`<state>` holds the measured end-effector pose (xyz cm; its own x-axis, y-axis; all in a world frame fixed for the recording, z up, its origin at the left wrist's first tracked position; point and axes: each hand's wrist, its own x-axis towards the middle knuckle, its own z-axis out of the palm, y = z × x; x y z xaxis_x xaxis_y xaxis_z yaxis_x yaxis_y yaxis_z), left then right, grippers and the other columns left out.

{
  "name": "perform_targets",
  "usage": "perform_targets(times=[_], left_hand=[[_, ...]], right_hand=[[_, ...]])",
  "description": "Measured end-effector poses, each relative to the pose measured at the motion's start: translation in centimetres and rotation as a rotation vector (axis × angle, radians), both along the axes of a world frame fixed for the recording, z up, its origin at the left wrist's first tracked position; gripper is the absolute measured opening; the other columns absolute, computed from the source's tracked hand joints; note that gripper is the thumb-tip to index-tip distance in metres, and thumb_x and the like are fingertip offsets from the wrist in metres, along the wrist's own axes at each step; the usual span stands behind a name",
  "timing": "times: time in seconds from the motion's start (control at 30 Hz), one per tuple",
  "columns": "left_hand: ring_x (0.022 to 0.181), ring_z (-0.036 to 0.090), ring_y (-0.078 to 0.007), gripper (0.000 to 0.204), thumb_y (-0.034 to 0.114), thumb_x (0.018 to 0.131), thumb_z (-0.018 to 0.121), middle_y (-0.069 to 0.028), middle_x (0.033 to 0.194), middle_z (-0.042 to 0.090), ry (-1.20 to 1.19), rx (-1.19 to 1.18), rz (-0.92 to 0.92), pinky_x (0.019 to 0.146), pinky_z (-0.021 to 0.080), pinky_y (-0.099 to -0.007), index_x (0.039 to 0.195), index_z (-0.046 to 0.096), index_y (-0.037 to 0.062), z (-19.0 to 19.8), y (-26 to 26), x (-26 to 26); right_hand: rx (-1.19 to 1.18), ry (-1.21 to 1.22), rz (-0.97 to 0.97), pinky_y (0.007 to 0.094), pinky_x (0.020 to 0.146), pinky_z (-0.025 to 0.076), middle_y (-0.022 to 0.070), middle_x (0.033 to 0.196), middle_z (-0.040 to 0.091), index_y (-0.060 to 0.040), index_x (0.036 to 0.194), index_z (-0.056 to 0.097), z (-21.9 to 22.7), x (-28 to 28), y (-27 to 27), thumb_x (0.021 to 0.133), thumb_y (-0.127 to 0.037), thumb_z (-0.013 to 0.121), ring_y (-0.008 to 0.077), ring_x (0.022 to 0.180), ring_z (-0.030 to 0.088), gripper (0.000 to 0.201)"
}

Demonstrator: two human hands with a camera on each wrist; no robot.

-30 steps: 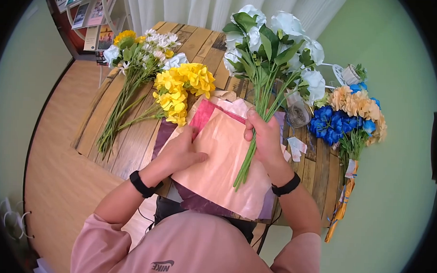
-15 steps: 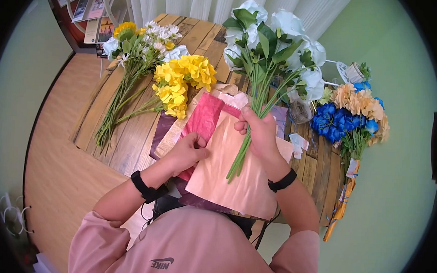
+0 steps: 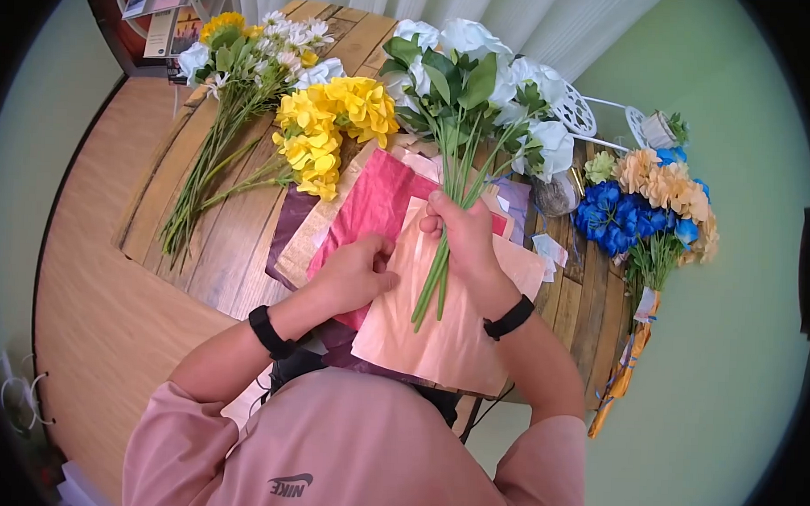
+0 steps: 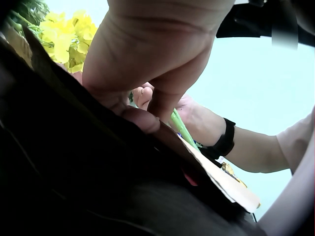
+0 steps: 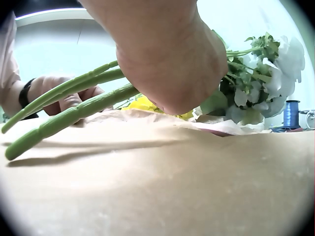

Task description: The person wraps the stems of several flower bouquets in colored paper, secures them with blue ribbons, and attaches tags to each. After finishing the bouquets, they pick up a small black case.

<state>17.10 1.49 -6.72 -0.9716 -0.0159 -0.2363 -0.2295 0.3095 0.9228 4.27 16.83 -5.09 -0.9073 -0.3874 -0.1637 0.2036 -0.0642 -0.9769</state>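
My right hand [image 3: 462, 233] grips a bunch of white artificial roses [image 3: 470, 43] by its green stems [image 5: 74, 110]. The blooms point away from me, and the stem ends lie low over a sheet of peach wrapping paper [image 3: 474, 331]. At the left edge of that sheet, my left hand [image 3: 358, 274] pinches the paper between thumb and fingers. In the left wrist view the thumb [image 4: 141, 119] sits right at the paper's edge. Under the peach sheet lies red wrapping paper [image 3: 362, 202], with tan and dark purple sheets [image 3: 286, 222] showing further out.
Yellow flowers [image 3: 316, 129] and a bunch with daisies [image 3: 297, 37] lie on the left of the wooden table [image 3: 244, 261]. A blue and peach bouquet [image 3: 652, 217] lies at the right edge, near a glass jar [image 3: 556, 194]. A blue ribbon spool [image 5: 291, 114] stands behind the roses.
The peach sheet has shifted right relative to the red paper, uncovering more of it. My left hand has moved with the sheet's edge. The roses have come lower and to the left in view.
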Motion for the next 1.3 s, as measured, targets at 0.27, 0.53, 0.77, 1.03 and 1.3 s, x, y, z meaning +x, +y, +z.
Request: perform_targets(times=[0.27, 0.53, 0.77, 1.03, 1.3], left_hand=[[0.074, 0.061, -0.02, 0.017, 0.014, 0.079, 0.066, -0.0127, 0.081, 0.061, 0.14, 0.003, 0.176, 0.065, 0.047, -0.0336, 0.088, 0.063, -0.0001, 0.0, -0.8, -0.4], [0.077, 0.056, -0.0099, 0.028, 0.002, 0.079, 0.067, -0.0021, 0.089, 0.058, 0.005, 0.316, 0.174, 0.07, 0.046, -0.0238, 0.105, 0.057, 0.003, -0.1, -1.5, -0.8], [0.098, 0.063, -0.0166, 0.049, -0.002, 0.077, 0.062, -0.0073, 0.106, 0.063, -0.191, 0.676, 0.144, 0.088, 0.051, -0.0311, 0.124, 0.051, -0.0001, 0.4, 0.2, -1.9], [0.095, 0.061, -0.0155, 0.045, 0.002, 0.079, 0.056, -0.0062, 0.104, 0.064, -0.05, 0.669, 0.252, 0.083, 0.048, -0.0283, 0.124, 0.057, 0.0016, 1.3, 1.4, -1.9], [0.097, 0.057, -0.0167, 0.043, 0.003, 0.078, 0.055, -0.0066, 0.104, 0.061, -0.054, 0.568, 0.21, 0.084, 0.046, -0.0273, 0.121, 0.055, 0.0009, 1.2, 1.7, -1.6]], right_hand=[[-0.039, 0.002, 0.016, 0.0228, 0.051, 0.045, 0.0034, 0.076, 0.062, -0.0047, 0.091, 0.058, 4.0, 1.2, 0.3, 0.091, -0.016, 0.061, 0.0124, 0.059, 0.063, 0.012], [-0.066, 0.014, -0.06, 0.0235, 0.055, 0.044, 0.0017, 0.079, 0.062, -0.0054, 0.09, 0.059, 1.6, 0.9, -1.0, 0.089, -0.013, 0.062, 0.0101, 0.065, 0.061, 0.008], [0.076, 0.027, -0.11, 0.025, 0.058, 0.043, -0.0021, 0.077, 0.06, -0.0063, 0.087, 0.063, -1.8, 0.0, -1.2, 0.085, -0.013, 0.066, 0.0066, 0.066, 0.054, 0.008], [0.153, 0.117, -0.055, 0.0245, 0.059, 0.042, -0.0029, 0.078, 0.06, -0.0055, 0.087, 0.064, 0.3, -0.6, -0.2, 0.088, -0.014, 0.063, 0.0056, 0.068, 0.052, 0.009], [0.305, 0.141, -0.014, 0.0267, 0.061, 0.045, -0.0013, 0.077, 0.061, -0.0034, 0.086, 0.065, -0.8, -1.5, 0.0, 0.088, -0.016, 0.063, 0.007, 0.069, 0.054, 0.013]])
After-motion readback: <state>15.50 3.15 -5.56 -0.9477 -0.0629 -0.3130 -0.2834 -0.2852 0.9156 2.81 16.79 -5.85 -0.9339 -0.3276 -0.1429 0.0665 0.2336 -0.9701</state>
